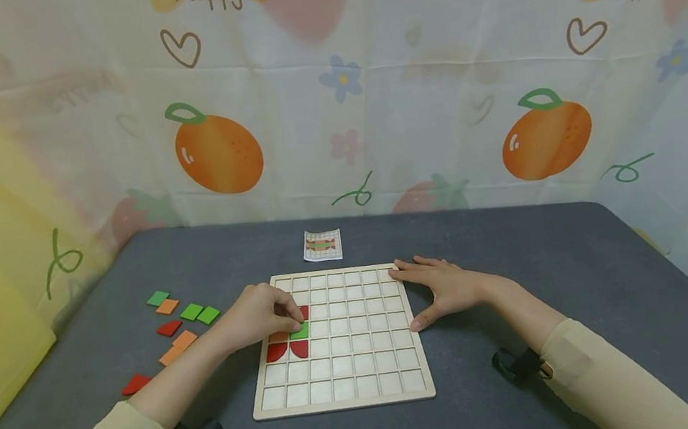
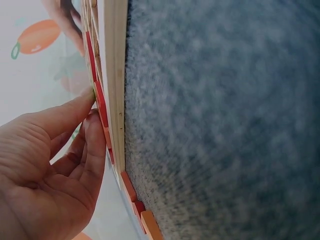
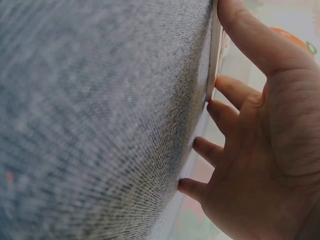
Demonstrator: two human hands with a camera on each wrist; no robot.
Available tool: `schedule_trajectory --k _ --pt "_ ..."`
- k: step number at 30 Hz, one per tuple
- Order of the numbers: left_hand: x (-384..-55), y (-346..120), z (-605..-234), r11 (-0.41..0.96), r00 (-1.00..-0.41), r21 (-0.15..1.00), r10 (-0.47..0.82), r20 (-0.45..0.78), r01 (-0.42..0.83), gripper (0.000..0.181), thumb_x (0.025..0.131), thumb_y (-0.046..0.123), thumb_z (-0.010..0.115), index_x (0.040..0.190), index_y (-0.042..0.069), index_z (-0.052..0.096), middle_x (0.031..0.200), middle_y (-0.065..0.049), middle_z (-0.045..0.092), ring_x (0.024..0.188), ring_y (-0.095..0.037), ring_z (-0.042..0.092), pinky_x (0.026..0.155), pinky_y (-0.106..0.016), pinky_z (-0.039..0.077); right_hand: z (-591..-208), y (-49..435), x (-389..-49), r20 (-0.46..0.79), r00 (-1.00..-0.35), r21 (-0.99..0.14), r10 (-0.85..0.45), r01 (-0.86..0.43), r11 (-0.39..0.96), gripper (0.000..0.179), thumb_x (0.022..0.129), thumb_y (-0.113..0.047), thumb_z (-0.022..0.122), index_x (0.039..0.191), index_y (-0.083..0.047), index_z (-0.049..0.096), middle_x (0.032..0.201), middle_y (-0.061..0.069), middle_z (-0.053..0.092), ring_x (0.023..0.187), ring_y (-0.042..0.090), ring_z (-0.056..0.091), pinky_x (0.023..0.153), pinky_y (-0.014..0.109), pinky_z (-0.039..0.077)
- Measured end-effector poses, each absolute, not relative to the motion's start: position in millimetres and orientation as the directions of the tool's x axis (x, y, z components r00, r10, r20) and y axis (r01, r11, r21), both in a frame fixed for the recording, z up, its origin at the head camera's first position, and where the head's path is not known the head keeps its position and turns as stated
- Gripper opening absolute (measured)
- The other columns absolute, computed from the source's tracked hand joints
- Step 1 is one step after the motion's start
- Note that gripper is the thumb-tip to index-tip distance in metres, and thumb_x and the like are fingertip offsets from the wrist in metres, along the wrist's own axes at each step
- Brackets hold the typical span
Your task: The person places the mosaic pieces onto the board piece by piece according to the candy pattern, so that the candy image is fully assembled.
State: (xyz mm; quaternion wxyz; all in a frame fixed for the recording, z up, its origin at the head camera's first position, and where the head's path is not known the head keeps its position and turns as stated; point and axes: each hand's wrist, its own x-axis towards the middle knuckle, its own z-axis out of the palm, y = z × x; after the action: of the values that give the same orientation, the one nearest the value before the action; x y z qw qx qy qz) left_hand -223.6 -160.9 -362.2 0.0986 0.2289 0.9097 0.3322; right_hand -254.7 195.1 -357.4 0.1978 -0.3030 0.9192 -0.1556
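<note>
A pale wooden grid board lies on the dark table. My left hand is over its left columns, with thumb and fingers curled together at a green square tile in the second column. In the left wrist view my left hand has its fingertips against the row of tiles. Around them in the grid are red rounded tiles and an orange tile, partly covered by the hand. My right hand rests at the board's upper right edge, fingers spread; its thumb touches the rim in the right wrist view.
Left of the board lie several loose tiles: green squares, orange squares and red rounded pieces. A small printed pattern card is behind the board. A patterned cloth hangs along the table's back.
</note>
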Motion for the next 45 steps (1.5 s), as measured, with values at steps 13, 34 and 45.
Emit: schedule_trajectory --k 13,34,45 --pt "-226 -176 -354 0.689 -0.904 0.645 0.426 0.009 0.331 0.006 0.088 0.017 0.074 0.091 0.014 0.078 0.088 0.001 0.076 0.076 -0.01 0.063 0.069 -0.027 0.05 -359 194 -256 -0.269 -0.732 -0.405 -0.626 -0.503 0.763 0.099 0.08 -0.058 0.074 0.158 -0.024 0.023 0.169 0.005 0.01 0.156 0.041 0.002 0.114 0.076 0.005" --pt "-235 -258 -326 0.792 -0.977 0.578 0.208 0.045 0.195 0.028 0.093 0.03 0.067 0.113 0.011 0.072 0.109 -0.009 0.074 0.092 -0.017 0.066 0.072 -0.03 0.05 -359 195 -255 -0.262 -0.734 -0.403 -0.627 -0.507 0.762 0.1 0.08 -0.058 0.074 0.158 -0.023 0.023 0.169 0.006 0.01 0.155 0.042 0.003 0.114 0.076 0.006" --pt "-241 -303 -342 0.821 -0.98 0.559 0.187 -0.069 0.117 0.037 0.094 0.03 0.067 0.121 0.005 0.067 0.12 -0.02 0.068 0.081 -0.015 0.067 0.068 -0.033 0.053 -359 196 -255 -0.263 -0.735 -0.409 -0.625 -0.502 0.762 0.1 0.079 -0.058 0.074 0.158 -0.024 0.022 0.169 0.005 0.009 0.156 0.041 0.002 0.115 0.075 0.004"
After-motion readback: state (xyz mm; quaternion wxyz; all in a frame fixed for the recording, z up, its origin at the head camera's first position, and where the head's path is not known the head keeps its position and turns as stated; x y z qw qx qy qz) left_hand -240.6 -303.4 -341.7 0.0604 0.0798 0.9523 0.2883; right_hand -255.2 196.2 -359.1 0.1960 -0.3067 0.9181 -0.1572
